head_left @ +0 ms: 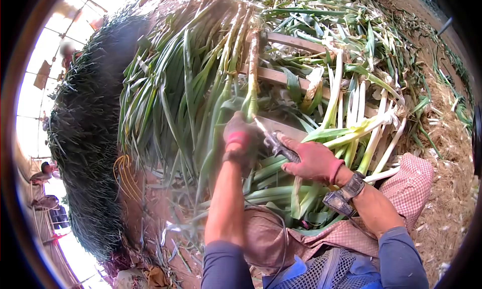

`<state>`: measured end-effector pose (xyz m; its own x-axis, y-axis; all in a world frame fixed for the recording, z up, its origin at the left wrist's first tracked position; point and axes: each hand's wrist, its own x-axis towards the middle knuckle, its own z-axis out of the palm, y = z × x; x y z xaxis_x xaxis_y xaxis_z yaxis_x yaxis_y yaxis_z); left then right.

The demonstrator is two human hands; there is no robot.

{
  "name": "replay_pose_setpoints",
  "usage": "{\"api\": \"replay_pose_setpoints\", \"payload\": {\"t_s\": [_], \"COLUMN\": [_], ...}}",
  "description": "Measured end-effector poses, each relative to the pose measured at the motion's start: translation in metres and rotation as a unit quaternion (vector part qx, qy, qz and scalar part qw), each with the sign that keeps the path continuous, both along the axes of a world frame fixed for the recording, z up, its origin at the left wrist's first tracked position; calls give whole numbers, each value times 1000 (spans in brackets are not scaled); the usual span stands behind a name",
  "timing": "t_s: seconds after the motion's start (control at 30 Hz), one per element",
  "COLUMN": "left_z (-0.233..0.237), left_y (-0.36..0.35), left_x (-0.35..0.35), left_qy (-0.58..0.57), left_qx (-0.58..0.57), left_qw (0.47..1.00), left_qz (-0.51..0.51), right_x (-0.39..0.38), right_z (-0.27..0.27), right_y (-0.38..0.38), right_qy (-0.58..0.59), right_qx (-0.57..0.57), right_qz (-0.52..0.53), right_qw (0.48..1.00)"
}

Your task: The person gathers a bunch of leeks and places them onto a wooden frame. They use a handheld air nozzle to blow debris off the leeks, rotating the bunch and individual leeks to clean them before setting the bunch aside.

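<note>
My left hand (238, 132), in a reddish glove and slightly blurred, is closed round a large green onion (252, 95). The onion stands nearly lengthwise ahead of me, its brownish outer skin toward the far end. A metal air blow gun (277, 145) is gripped in my gloved right hand (312, 161), its thin nozzle pointing at the stalk just beside my left hand. The left fingers are partly hidden by blur. Peeled onions with white shanks (357, 108) lie to the right of my right hand, and green leaves (271, 193) spread beneath both wrists.
Unpeeled onions (170, 88) are heaped ahead on the left, beside a tall dark-green stack (85, 123). Wooden slats (296, 80) lie under the peeled onions. Stripped leaves (321, 25) cover the far side, and pale root scraps (447, 173) litter the right. Other people (47, 169) are at far left.
</note>
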<state>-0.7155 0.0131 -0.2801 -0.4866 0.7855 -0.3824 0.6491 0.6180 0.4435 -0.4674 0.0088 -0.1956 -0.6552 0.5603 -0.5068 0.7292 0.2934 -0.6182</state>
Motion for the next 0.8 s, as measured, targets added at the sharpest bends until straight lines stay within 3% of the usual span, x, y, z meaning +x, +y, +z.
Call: {"api": "replay_pose_setpoints", "payload": {"t_s": [0.03, 0.1, 0.13, 0.27, 0.37, 0.43, 0.53, 0.67, 0.8], "left_z": [-3, -9, -11, -23, -28, -40, -58, -44, -45], "left_y": [-3, -6, -6, -2, -8, -14, -21, -25, -26], "left_x": [-1, -4, -5, -14, -18, -23, -25, -19, -19], "left_qy": [-1, -13, -7, -7, -67, -209, -263, -279, -301], "left_qx": [-3, 30, 21, 5, 16, 72, 82, 88, 75], "left_qw": [1000, 999, 1000, 1000, 997, 975, 961, 956, 950], "left_qz": [1, -11, -5, -30, -37, 7, 22, 22, 26], "right_x": [-1, -20, -15, -34, -47, -54, -68, -78, -82], "right_z": [-17, -21, -16, -22, -24, -28, -28, -39, -32], "right_y": [0, 6, 16, 51, 78, 99, 118, 141, 149], "right_qy": [-1, 143, 28, -12, -2, 2, -10, 31, -25], "right_qx": [-3, 162, 53, 78, 109, 113, 124, 172, 153], "right_qz": [1, -51, -55, -74, -90, -66, -106, -95, -114], "right_qw": [1000, 975, 997, 994, 990, 991, 987, 980, 981]}}
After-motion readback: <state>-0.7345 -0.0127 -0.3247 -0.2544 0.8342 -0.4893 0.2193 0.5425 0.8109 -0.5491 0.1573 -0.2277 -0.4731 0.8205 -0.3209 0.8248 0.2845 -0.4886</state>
